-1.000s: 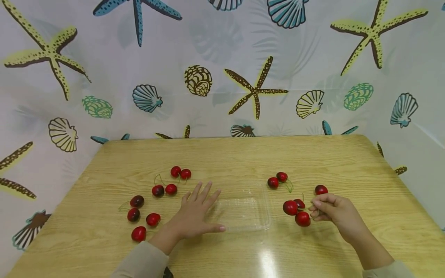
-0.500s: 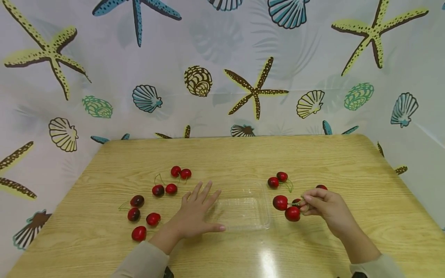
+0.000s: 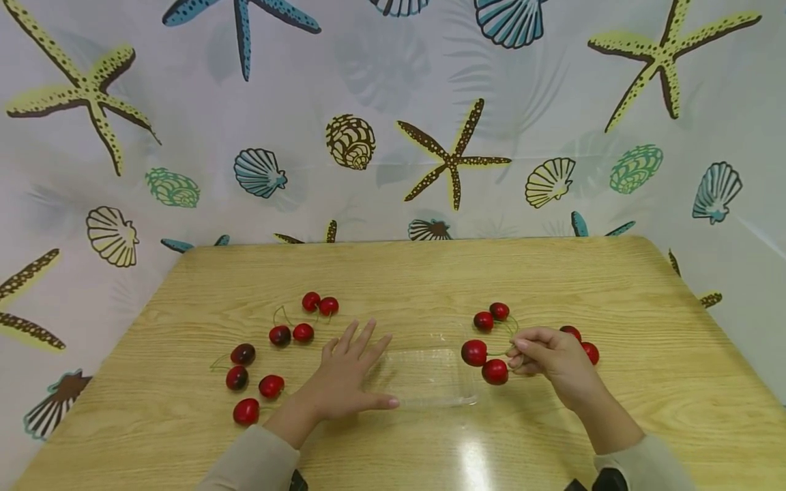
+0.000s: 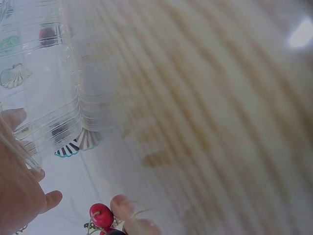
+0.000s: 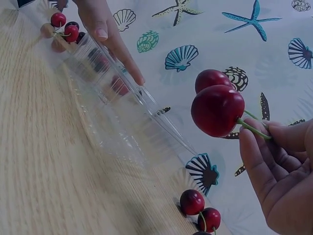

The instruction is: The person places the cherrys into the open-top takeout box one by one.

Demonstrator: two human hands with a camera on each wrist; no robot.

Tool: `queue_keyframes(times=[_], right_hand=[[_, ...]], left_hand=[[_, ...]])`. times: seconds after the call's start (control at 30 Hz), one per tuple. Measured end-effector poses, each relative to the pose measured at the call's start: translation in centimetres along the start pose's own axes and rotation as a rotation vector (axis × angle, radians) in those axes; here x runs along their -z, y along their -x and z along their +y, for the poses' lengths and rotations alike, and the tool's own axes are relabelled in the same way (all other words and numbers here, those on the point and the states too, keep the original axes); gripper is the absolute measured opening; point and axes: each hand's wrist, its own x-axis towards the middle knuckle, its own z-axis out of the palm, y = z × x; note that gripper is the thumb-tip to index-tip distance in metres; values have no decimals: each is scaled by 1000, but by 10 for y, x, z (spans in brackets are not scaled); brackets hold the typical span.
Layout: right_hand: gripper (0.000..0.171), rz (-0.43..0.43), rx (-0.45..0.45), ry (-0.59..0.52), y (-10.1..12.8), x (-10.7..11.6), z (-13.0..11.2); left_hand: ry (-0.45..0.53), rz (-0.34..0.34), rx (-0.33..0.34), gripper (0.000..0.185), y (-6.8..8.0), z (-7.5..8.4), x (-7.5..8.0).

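1. The left hand lies flat with straight fingers on the grainy wooden worktop, touching the clear ribbed plastic tray.
2. The right hand has its grip pinched on thin green stems; its two glossy round cherries hang at the tray's right edge (off the wood).
3. Loose cherries lie beyond.

Cherries: fourteen visible in the head view.
- Eight lie left of the tray.
- Two hang from the right hand.
- Two lie just behind that pair.
- Two lie partly hidden behind the right hand.

Tray: one, clear plastic.
Hands: two.
Table: one.
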Motion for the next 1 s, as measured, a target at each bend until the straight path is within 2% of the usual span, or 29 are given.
queue_keyframes(times=[0.47, 1.0], right_hand=[[12, -4, -83, 16, -15, -15, 5], [15, -84, -73, 61, -33, -28, 10]], left_hand=[[-8, 4, -1, 92, 1, 2, 1], [-10, 3, 1, 96, 1, 0, 0]])
